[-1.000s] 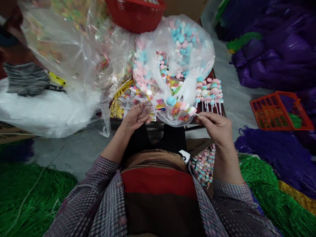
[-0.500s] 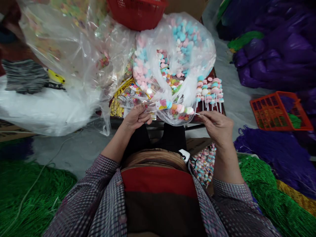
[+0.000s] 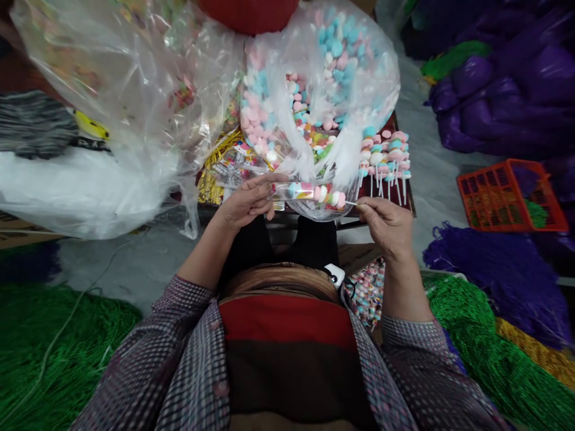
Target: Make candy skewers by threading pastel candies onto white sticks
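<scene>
Left hand [image 3: 251, 200]: gripping one end of a wrapper [image 3: 305, 191], forefinger stretched out.
Right hand [image 3: 387, 226]: thumb and fingers pinching the stick of a skewer [image 3: 336, 199].
Skewer: between the hands, blue end inside the wrapper; the wrapper's far edge is unclear.
Other skewers [image 3: 396, 157]: just beyond the right hand.
Marshmallow bag [image 3: 259, 114]: beyond, between both hands.
Gold ties [image 3: 207, 190]: beside the left hand.

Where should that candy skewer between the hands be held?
Probably by the bare end of its stick, coming from the person's right, as the right hand does: it juts out there, clear of the sweets, whose far end the wrapper covers.
</scene>
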`<act>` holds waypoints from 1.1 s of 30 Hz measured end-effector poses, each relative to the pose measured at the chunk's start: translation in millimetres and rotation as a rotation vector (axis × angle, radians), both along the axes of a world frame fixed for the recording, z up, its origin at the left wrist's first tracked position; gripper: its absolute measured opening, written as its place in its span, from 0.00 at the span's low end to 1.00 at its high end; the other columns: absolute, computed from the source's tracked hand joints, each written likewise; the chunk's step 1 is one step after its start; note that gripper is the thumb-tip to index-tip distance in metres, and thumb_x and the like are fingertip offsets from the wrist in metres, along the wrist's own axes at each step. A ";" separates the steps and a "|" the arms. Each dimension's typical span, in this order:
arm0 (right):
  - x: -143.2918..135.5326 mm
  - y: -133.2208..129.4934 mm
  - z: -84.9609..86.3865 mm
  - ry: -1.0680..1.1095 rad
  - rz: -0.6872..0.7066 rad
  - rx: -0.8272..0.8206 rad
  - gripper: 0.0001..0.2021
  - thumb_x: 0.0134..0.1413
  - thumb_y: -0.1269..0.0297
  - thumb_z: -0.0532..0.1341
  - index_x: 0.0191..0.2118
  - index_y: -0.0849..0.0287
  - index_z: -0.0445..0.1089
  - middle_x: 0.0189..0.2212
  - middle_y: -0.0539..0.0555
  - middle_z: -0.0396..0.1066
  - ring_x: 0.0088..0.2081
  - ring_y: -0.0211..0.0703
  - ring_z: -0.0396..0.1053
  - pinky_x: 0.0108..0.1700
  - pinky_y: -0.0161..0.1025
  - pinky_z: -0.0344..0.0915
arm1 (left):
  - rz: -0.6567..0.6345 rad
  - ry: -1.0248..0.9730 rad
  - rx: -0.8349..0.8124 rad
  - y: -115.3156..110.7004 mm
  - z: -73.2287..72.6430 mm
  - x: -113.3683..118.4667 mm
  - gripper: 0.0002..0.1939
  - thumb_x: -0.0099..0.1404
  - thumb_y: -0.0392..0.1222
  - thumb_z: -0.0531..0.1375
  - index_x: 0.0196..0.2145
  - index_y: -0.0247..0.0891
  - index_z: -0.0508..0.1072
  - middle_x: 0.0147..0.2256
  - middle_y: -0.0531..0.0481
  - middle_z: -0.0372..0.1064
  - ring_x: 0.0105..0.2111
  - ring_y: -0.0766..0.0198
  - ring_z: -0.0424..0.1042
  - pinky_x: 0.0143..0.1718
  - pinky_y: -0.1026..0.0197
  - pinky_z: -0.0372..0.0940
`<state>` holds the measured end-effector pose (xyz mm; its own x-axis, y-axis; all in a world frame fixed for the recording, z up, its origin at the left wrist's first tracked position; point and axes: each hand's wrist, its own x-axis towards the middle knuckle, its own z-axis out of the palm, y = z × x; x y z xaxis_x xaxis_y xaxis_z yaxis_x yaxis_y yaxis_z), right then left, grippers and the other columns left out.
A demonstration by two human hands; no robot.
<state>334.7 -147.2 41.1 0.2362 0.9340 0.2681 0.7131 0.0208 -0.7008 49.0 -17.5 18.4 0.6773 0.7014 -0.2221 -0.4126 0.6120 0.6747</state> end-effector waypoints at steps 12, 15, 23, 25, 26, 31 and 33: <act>-5.5 -1.7 -30.8 0.162 0.047 -0.066 0.17 0.59 0.45 0.62 0.35 0.53 0.79 0.33 0.54 0.78 0.30 0.41 0.71 0.34 0.40 0.69 | 0.061 0.079 -0.184 -1.1 13.5 4.9 0.14 0.70 0.49 0.61 0.44 0.35 0.79 0.16 0.60 0.52 0.14 0.70 0.59 0.21 0.60 0.68; -20.5 -1.3 -38.0 0.296 0.004 -0.073 0.18 0.59 0.45 0.62 0.36 0.55 0.78 0.24 0.49 0.72 0.23 0.35 0.65 0.29 0.37 0.65 | 0.056 0.000 -0.133 -2.7 13.2 8.0 0.32 0.65 0.70 0.58 0.46 0.37 0.78 0.20 0.54 0.63 0.20 0.62 0.69 0.23 0.57 0.70; -55.5 1.1 -45.8 0.576 -0.026 -0.014 0.17 0.57 0.47 0.65 0.35 0.57 0.77 0.18 0.44 0.66 0.20 0.32 0.61 0.27 0.34 0.62 | 0.060 -0.074 0.256 -2.5 17.2 19.5 0.28 0.46 0.64 0.75 0.35 0.39 0.79 0.13 0.63 0.54 0.14 0.72 0.60 0.21 0.66 0.64; -56.5 -0.7 -45.3 0.564 -0.034 -0.006 0.15 0.55 0.49 0.67 0.35 0.56 0.78 0.19 0.45 0.69 0.22 0.33 0.63 0.28 0.34 0.63 | 0.081 -0.026 0.264 -2.8 19.8 24.2 0.24 0.49 0.57 0.76 0.36 0.38 0.79 0.11 0.66 0.49 0.11 0.76 0.52 0.17 0.69 0.56; -57.2 -1.5 -45.3 0.560 -0.042 -0.004 0.14 0.54 0.49 0.68 0.35 0.56 0.78 0.20 0.45 0.69 0.22 0.33 0.64 0.29 0.34 0.63 | 0.105 -0.002 0.256 -3.8 20.5 27.4 0.22 0.51 0.55 0.76 0.36 0.38 0.80 0.12 0.66 0.49 0.11 0.77 0.49 0.15 0.69 0.53; -74.5 -0.4 -48.4 0.761 -0.010 -0.062 0.20 0.54 0.43 0.67 0.34 0.57 0.76 0.18 0.43 0.66 0.17 0.30 0.58 0.23 0.33 0.57 | 0.161 0.073 0.268 -15.0 14.8 42.5 0.22 0.49 0.57 0.76 0.34 0.37 0.79 0.18 0.63 0.62 0.12 0.80 0.45 0.13 0.67 0.47; -84.9 1.9 -49.7 0.892 0.031 -0.103 0.22 0.54 0.40 0.66 0.33 0.57 0.74 0.15 0.41 0.61 0.16 0.30 0.55 0.23 0.34 0.58 | 0.140 0.093 0.319 -17.6 9.9 42.2 0.23 0.50 0.59 0.75 0.35 0.38 0.80 0.19 0.61 0.64 0.13 0.79 0.48 0.14 0.67 0.49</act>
<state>249.8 -145.3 -8.7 0.2904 0.9528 -0.0885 -0.0967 -0.0628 -0.9933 91.2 -35.1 28.3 0.5572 0.8297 -0.0333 -0.4051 0.3066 0.8613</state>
